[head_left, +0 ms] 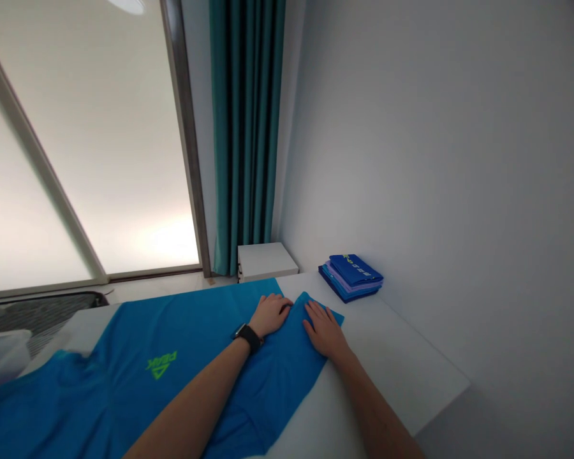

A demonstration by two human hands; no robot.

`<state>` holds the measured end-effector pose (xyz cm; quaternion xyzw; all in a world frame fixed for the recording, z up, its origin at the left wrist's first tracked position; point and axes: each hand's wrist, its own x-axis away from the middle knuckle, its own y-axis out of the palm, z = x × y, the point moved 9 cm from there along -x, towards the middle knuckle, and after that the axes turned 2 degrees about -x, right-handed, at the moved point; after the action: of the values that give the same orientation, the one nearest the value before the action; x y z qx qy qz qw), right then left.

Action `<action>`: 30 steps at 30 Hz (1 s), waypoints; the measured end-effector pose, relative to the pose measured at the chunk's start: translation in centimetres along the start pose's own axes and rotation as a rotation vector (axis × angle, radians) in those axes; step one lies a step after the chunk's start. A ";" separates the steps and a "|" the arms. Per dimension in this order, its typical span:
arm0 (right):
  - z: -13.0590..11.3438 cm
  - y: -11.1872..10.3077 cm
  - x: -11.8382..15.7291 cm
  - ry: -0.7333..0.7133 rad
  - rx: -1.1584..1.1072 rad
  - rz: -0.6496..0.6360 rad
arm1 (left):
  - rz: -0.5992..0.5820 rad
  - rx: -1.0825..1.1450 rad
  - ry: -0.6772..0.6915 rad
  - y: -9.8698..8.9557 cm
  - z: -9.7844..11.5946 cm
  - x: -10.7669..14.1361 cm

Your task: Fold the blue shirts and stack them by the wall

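Note:
A blue T-shirt (191, 325) with a bright green logo lies spread over the white table (377, 357). My left hand (270, 314), with a dark watch on its wrist, rests on the shirt near its far edge, fingers partly curled over the cloth. Flat on the sleeve at the right lies my right hand (326, 329), its fingers stretched out. The shirt's lower left part runs out of view, and my left forearm covers some of its middle.
A stack of folded clothes (351, 277) in blue and purple sits at the table's back right, by the wall. Beyond the table stands a white cabinet (268, 260) below a teal curtain (249, 140). A white plastic bin (7, 357) is at the left edge.

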<state>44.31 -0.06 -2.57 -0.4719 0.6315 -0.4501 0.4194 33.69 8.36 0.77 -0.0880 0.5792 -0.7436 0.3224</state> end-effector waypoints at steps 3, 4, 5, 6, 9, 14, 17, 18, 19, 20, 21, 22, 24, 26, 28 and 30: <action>0.1 0.0 0.0 -0.006 0.010 0.008 | 0.009 0.006 -0.002 0.1 -0.1 -0.1; 0.0 0.0 0.0 -0.010 0.019 0.012 | 0.014 0.011 -0.003 0.1 -0.1 -0.1; -0.1 -0.1 -0.1 -0.013 0.030 0.018 | 0.020 0.016 -0.005 0.1 -0.2 -0.1; -0.2 -0.2 -0.1 -0.016 0.041 0.023 | 0.026 0.021 -0.008 0.1 -0.2 -0.1; -0.5 -1.0 -0.5 0.002 0.066 0.041 | 0.045 0.038 -0.018 0.1 -0.4 -0.2; -1.1 -2.8 -2.5 0.094 0.136 0.113 | 0.066 0.056 -0.040 0.2 -0.9 -0.3; -0.8 -3.3 -3.9 0.185 0.172 0.191 | 0.072 0.058 -0.046 0.1 -0.9 -0.4; -0.6 -3.2 -4.3 0.210 0.177 0.209 | 0.074 0.059 -0.046 0.1 -0.9 -0.3; -0.4 -3.1 -4.7 0.226 0.180 0.223 | 0.075 0.059 -0.045 0.0 -0.9 -0.3; -0.2 -2.9 -5.0 0.233 0.181 0.231 | 0.076 0.058 -0.043 0.0 -0.9 -0.3; -0.1 -2.6 -5.3 0.229 0.180 0.234 | 0.076 0.057 -0.040 -0.1 -0.9 -0.3; 0.1 -2.3 -5.5 0.217 0.174 0.233 | 0.075 0.054 -0.037 0.0 -0.8 -0.3; 0.4 -2.0 -5.7 0.175 0.137 0.236 | 0.071 0.048 -0.031 0.0 -0.8 -0.2; 0.3 -1.9 -5.9 0.095 0.074 0.252 | 0.068 0.040 -0.030 0.2 -0.9 -0.3; 0.0 -1.8 -6.0 0.001 0.016 0.259 | 0.066 0.033 -0.034 0.4 -1.0 -0.3; -0.2 -1.4 -6.1 -0.071 -0.020 0.231 | 0.064 0.026 -0.040 0.5 -1.1 -0.3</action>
<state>45.64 5.75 -0.55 -0.4160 0.6707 -0.3755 0.4859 33.59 9.39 0.00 -0.0802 0.5652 -0.7386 0.3586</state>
